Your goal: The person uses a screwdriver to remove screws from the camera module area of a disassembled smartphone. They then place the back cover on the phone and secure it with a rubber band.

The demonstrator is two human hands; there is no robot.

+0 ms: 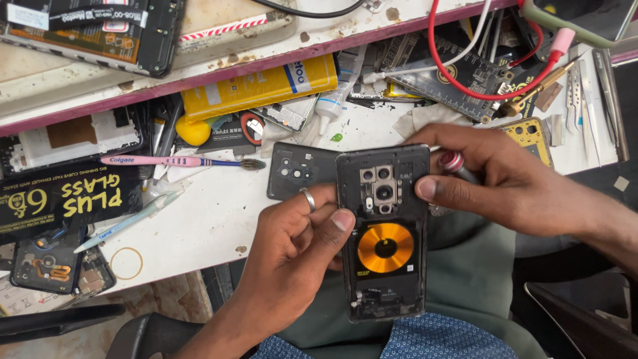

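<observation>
My left hand (299, 246) grips an opened black phone (384, 266) by its left edge, thumb pressed on its back beside the round orange coil. The phone stands upright in view, its camera module near the top. A silver ring sits on one finger of that hand. My right hand (512, 179) holds the phone's upper right edge with the thumb and also clasps a small screwdriver (453, 161) with a red-and-silver cap. A detached black back cover (296, 171) lies on the bench just left of the phone's top.
The white bench (219, 213) carries a pink toothbrush (179, 161), a yellow box (259, 86), a glue tube (329, 106), a black flat box (66, 196), tweezers (585, 100), red and white cables (465, 60) and phone parts. A shelf (199, 63) runs above.
</observation>
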